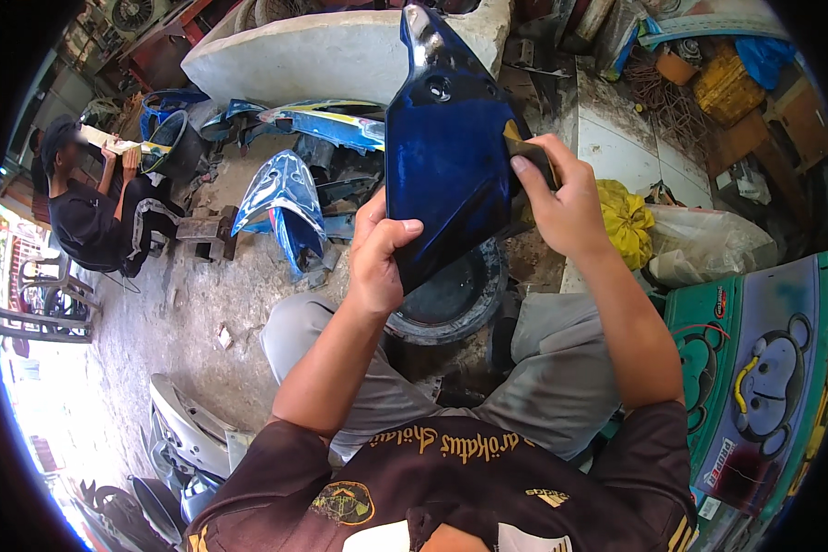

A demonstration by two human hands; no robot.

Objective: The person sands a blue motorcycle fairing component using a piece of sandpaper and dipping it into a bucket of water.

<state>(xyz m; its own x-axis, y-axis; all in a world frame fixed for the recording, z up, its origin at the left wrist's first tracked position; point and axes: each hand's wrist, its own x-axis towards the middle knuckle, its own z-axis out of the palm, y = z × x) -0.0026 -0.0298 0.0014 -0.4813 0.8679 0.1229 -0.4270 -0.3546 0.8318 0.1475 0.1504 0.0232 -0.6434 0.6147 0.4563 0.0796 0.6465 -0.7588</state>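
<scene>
Blue and glossy, a panel (446,156) is filling the upper centre of the frame, its lower tip overlapping a round black basin (432,332). The person's left hand (377,262) is gripping the lower left edge, thumb across the face, the other fingers mostly hidden behind. At the right edge, the right hand (566,198) is pinching a folded brown sheet (517,138), apparently sandpaper, thumb and fingers close together. The worker seems to be rubbing down that edge; continuing is likely calling for a firm left hold and light, even strokes. At upper left, a seated co-worker (87,216) is handling a pale part (97,136).
</scene>
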